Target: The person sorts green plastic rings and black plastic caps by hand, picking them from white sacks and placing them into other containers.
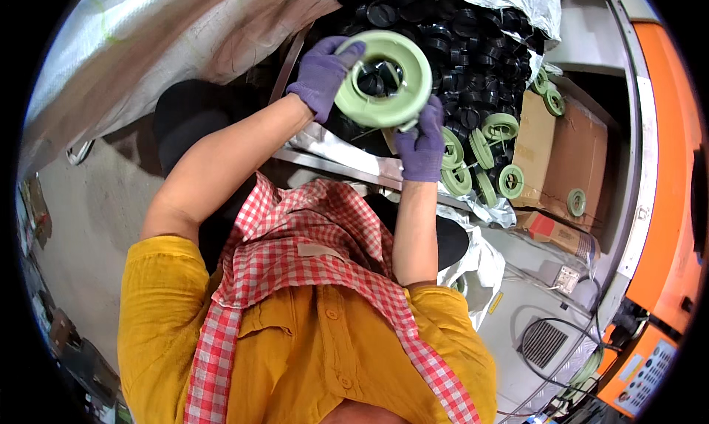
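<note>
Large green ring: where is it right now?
In the head view, the large green ring is at upper centre, held between the left hand and the right hand, over the black round parts.

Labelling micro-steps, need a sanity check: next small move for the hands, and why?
I'd probably have the right hand pinch what looks like a small tab on the green ring. The left hand grips the ring's upper-left rim, which should steady it, and the right hand is at the lower-right edge beside that tab; whether it pinches it already is unclear.
</note>
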Demonstrator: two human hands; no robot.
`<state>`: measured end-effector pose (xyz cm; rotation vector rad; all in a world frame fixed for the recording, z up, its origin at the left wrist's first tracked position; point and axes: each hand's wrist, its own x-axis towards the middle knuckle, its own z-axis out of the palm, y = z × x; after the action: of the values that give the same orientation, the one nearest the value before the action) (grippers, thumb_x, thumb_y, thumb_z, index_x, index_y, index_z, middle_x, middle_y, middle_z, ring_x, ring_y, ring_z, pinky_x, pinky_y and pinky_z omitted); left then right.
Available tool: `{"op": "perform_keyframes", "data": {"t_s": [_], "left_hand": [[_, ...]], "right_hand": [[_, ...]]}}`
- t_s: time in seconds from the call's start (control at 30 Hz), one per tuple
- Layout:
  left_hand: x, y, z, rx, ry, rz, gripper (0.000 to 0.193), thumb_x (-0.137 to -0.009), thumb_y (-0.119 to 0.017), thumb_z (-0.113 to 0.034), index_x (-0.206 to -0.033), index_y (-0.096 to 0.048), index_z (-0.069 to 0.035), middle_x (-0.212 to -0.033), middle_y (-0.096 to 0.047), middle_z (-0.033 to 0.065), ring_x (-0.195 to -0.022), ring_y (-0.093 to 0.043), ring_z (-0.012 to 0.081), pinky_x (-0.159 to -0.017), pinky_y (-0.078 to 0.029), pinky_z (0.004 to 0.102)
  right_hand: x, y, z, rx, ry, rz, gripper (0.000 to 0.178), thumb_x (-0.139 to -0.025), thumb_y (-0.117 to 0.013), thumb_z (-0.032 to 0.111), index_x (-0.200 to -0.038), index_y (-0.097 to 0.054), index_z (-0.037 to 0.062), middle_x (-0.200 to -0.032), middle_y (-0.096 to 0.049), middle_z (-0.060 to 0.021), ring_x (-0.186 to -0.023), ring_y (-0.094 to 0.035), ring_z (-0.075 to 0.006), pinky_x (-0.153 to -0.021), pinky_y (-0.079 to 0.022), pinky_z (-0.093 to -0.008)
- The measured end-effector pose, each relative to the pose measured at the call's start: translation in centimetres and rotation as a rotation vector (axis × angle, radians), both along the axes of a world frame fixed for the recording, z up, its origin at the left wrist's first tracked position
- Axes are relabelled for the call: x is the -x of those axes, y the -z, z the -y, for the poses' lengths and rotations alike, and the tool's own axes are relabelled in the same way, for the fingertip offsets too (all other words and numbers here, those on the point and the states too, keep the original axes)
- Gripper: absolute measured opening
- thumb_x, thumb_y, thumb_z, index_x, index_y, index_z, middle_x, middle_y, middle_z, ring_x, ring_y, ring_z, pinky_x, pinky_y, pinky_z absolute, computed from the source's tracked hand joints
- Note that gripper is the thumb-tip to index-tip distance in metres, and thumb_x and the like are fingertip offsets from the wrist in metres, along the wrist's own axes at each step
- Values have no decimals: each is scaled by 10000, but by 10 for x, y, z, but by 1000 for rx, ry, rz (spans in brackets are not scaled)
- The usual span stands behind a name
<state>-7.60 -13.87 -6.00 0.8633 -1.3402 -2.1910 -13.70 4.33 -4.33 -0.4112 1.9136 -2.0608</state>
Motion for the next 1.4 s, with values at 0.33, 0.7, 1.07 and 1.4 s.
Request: {"op": "perform_keyframes", "data": {"t_s": [0.33, 0.7, 1.07, 1.4], "left_hand": [[3, 32, -4, 867, 64, 511, 742, -687, -682, -345, -1294, -407, -18, -1234, -504, 245, -1080, -536, 363, -945, -413, 384], [18, 29, -23, 695, 336, 441, 585, -764, -649, -361, -1229, -523, -30, -1132, -598, 181, -1044, -574, 306, -918, -431, 352], [10, 7, -43, 500, 348, -91, 621, -730, -736, -255, -1236, -460, -24, -1038, -596, 69, -957, -556, 150, -823, -457, 278], [19, 32, -32, -175, 315, 120, 588, -819, -567, -561, -888, -646, 17, -785, -630, 60, -701, -558, 153, -676, -435, 265]], "right_hand": [[26, 54, -16, -1031, -261, -168, 827, -602, -762, 474, -1231, -457, 32, -1188, -533, -205, -1045, -551, -328, -915, -427, -386], [7, 66, -32, -1088, -706, -1132, 684, -603, -728, 418, -1153, -512, 74, -1045, -566, -172, -1020, -517, -356, -922, -391, -427], [21, -48, -39, 419, -166, 510, 573, -890, -462, 463, -1259, -455, 25, -1182, -546, -154, -1084, -534, -292, -962, -419, -470], [-40, -8, 28, -2, -150, -347, 518, -814, -626, 163, -1251, -381, 28, -1038, -564, -83, -924, -568, -169, -832, -461, -296]]}}
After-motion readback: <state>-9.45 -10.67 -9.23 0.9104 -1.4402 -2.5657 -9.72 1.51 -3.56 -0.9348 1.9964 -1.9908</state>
